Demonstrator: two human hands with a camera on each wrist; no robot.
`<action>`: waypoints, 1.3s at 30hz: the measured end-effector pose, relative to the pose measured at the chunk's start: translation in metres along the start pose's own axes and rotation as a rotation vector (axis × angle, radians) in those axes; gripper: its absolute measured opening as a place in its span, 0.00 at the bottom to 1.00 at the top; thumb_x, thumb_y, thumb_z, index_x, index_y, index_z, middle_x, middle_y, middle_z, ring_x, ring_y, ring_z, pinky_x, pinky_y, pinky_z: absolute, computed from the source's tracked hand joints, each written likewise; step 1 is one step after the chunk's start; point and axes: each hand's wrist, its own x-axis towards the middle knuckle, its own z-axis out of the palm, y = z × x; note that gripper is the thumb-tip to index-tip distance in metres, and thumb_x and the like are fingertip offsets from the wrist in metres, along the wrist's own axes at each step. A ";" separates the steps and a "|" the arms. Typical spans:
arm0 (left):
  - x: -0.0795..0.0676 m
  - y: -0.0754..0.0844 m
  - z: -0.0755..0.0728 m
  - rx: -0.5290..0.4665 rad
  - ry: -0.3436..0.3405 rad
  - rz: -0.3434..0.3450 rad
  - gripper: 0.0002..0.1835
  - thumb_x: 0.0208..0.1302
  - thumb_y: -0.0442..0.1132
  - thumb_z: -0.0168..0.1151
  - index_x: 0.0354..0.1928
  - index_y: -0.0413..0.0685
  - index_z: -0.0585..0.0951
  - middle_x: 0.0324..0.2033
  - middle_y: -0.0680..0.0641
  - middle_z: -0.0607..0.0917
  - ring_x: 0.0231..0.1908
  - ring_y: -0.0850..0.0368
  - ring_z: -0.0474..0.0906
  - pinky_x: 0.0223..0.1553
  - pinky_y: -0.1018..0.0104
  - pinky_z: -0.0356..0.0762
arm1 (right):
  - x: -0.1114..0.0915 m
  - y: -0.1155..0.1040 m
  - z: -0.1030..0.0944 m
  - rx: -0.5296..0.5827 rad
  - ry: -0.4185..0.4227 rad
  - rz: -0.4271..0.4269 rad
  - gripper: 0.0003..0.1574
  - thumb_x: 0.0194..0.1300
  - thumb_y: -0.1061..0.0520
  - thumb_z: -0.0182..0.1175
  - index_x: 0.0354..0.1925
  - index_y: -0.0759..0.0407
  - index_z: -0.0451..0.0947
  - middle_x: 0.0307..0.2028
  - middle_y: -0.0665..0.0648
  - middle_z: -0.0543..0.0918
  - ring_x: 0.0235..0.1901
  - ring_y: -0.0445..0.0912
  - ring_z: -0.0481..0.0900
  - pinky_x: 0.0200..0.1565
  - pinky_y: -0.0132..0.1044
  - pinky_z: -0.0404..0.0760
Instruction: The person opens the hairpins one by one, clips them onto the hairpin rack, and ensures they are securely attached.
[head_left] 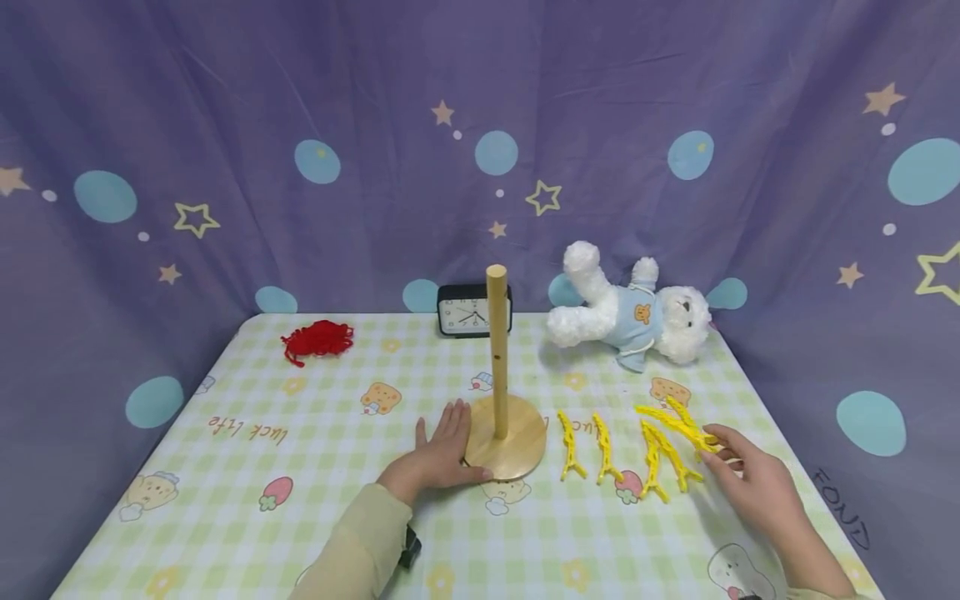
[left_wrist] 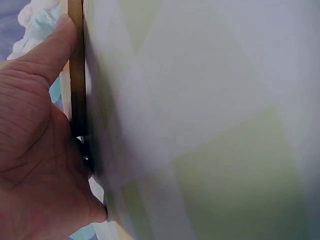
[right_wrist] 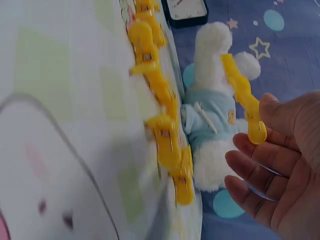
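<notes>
My left hand (head_left: 435, 454) lies against the round base (head_left: 521, 454) of an upright wooden stand, fingers straight along its left side. Its thumb (left_wrist: 55, 47) touches the base's edge. On the right, my right hand (head_left: 750, 479) pinches a yellow alligator hair clip (right_wrist: 242, 92) between thumb and index finger, holding it above the tabletop. Its other fingers are spread loosely. More yellow hair clips (head_left: 606, 450) lie in a rough row between the stand and my right hand, their forked ends toward me. In the right wrist view, several clips (right_wrist: 167, 145) appear edge-on along the cloth.
The wooden pole (head_left: 498, 350) rises from the base. Behind it stands a black-framed clock (head_left: 459, 315). At the back right a white plush bear (head_left: 637, 312) in blue lies on its side. Red yarn (head_left: 318, 340) sits back left on the checked tablecloth (head_left: 255, 533).
</notes>
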 end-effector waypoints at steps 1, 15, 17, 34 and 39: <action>0.000 0.000 0.000 -0.001 -0.001 0.001 0.61 0.59 0.68 0.60 0.76 0.37 0.39 0.76 0.39 0.36 0.75 0.44 0.29 0.66 0.34 0.23 | 0.001 -0.004 0.002 0.016 -0.007 -0.013 0.27 0.68 0.53 0.62 0.62 0.61 0.73 0.39 0.61 0.85 0.35 0.55 0.83 0.35 0.48 0.80; 0.003 -0.002 0.002 -0.007 -0.020 -0.007 0.62 0.59 0.68 0.60 0.76 0.38 0.36 0.76 0.40 0.33 0.74 0.45 0.26 0.66 0.36 0.20 | 0.016 -0.045 0.031 0.107 -0.083 -0.095 0.22 0.67 0.56 0.63 0.59 0.51 0.77 0.23 0.53 0.76 0.13 0.40 0.58 0.18 0.34 0.63; 0.001 -0.001 0.000 -0.007 -0.022 -0.009 0.61 0.59 0.67 0.60 0.76 0.37 0.37 0.76 0.39 0.34 0.74 0.44 0.27 0.66 0.35 0.21 | 0.018 -0.049 0.034 0.099 -0.091 -0.107 0.22 0.67 0.56 0.63 0.59 0.52 0.78 0.29 0.53 0.81 0.13 0.40 0.57 0.19 0.34 0.63; 0.004 -0.006 0.004 0.003 -0.006 0.010 0.62 0.58 0.69 0.59 0.76 0.38 0.36 0.76 0.39 0.34 0.74 0.45 0.26 0.65 0.35 0.20 | 0.030 -0.083 0.061 0.068 -0.025 -0.223 0.17 0.66 0.59 0.63 0.53 0.50 0.81 0.30 0.49 0.84 0.11 0.37 0.58 0.19 0.33 0.63; 0.000 -0.001 0.001 0.007 0.009 0.013 0.62 0.58 0.69 0.60 0.76 0.37 0.39 0.76 0.38 0.36 0.75 0.43 0.29 0.66 0.34 0.23 | 0.032 -0.092 0.065 0.124 -0.078 -0.209 0.21 0.68 0.56 0.61 0.59 0.48 0.78 0.10 0.46 0.66 0.07 0.39 0.59 0.16 0.33 0.65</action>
